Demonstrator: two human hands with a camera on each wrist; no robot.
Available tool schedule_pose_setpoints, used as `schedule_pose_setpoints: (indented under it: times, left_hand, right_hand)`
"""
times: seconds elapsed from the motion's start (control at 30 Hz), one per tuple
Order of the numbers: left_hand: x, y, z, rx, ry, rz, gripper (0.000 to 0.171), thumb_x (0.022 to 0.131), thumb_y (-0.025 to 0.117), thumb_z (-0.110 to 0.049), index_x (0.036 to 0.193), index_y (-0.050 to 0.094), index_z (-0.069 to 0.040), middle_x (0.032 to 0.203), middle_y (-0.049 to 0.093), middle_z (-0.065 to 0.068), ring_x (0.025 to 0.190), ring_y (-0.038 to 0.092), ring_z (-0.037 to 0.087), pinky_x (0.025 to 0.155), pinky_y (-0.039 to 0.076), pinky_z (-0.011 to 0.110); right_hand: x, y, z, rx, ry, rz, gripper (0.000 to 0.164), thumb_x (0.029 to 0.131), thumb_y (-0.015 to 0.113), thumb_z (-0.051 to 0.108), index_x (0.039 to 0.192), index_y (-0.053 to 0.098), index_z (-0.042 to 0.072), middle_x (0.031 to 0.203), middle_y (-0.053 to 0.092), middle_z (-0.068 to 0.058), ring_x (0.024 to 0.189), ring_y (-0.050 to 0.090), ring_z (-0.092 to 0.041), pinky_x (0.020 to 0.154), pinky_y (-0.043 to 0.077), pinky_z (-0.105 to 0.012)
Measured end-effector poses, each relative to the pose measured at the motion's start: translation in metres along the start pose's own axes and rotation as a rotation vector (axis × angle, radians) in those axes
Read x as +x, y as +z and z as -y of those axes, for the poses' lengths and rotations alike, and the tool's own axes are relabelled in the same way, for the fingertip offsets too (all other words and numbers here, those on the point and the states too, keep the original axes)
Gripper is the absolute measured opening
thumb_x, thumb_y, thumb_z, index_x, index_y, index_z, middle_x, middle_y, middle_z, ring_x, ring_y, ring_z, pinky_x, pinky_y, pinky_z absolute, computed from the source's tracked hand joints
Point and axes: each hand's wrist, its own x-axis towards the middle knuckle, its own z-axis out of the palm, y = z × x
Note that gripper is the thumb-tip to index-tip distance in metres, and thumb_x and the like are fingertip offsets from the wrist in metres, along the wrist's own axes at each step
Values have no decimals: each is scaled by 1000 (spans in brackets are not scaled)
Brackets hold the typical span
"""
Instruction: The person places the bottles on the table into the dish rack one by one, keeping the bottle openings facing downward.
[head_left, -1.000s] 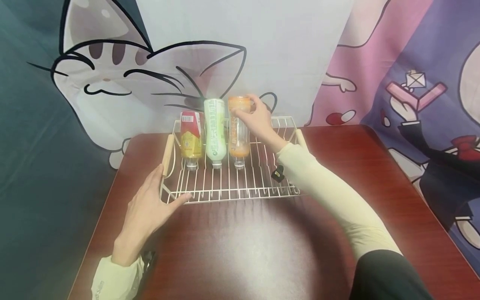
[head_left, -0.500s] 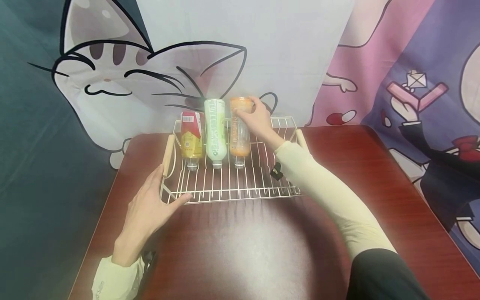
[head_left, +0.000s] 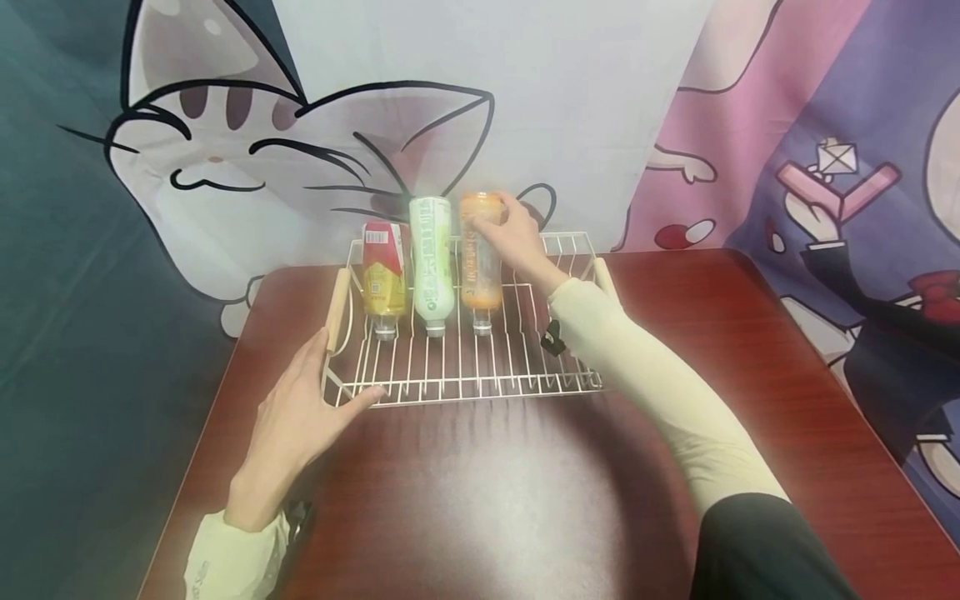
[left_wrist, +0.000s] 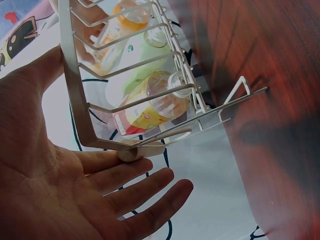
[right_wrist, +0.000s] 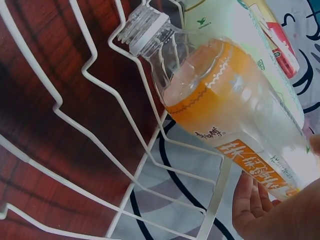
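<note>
My right hand (head_left: 516, 242) grips the base end of an orange-labelled clear plastic bottle (head_left: 481, 267), held neck down over a white wire rack (head_left: 450, 403). Its bare threaded neck and printed label show close up in the right wrist view. Left of it, a pale green bottle (head_left: 431, 262) stands neck down in the rack, and beyond that a red and yellow labelled bottle (head_left: 383, 271), also inverted. My left hand (head_left: 296, 417) lies at the rack's front left corner with fingers extended; in the left wrist view its thumb is at the frame and its fingers are by the wooden handle (left_wrist: 142, 151).
Another wooden handle (head_left: 604, 279) is on the rack's right side, partly behind my sleeve. The rack sits on a reddish-brown table (head_left: 510, 500), close to a cartoon cat backdrop (head_left: 585, 100). A small black item (head_left: 552, 338) shows beside the right forearm.
The orange-labelled bottle has shifted slightly to the right in my right hand, widening the gap to the green bottle. My left hand stays at the rack's corner.
</note>
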Motion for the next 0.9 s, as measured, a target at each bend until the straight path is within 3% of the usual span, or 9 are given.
schedule_pose_setpoints:
  times: [0.57, 0.8, 0.9]
  left_hand:
    - [0, 1, -1, -8, 2, -4, 121, 91, 79, -73, 180, 18, -17, 177, 37, 20, 154, 44, 51, 104, 43, 84]
    - [-1, 0, -1, 1, -3, 3, 121, 92, 78, -73, 180, 17, -17, 177, 37, 20, 155, 44, 50, 103, 44, 84]
    - [-1, -1, 0, -1, -6, 2, 121, 91, 78, -73, 180, 17, -17, 177, 37, 20, 155, 44, 51, 103, 44, 85]
  right_hand:
    - [5, 1, -14, -56, -1, 90, 88, 109, 66, 46, 178, 22, 15, 158, 59, -21, 138, 64, -39, 115, 53, -56]
    - [7, 0, -17, -70, -21, 153, 91, 110, 60, 51, 180, 13, 15, 176, 40, -20, 159, 43, -42, 130, 35, -61]
    - [7, 0, -17, -69, -24, 163, 90, 111, 59, 51, 180, 13, 14, 177, 37, -19, 162, 39, -41, 130, 33, -62]
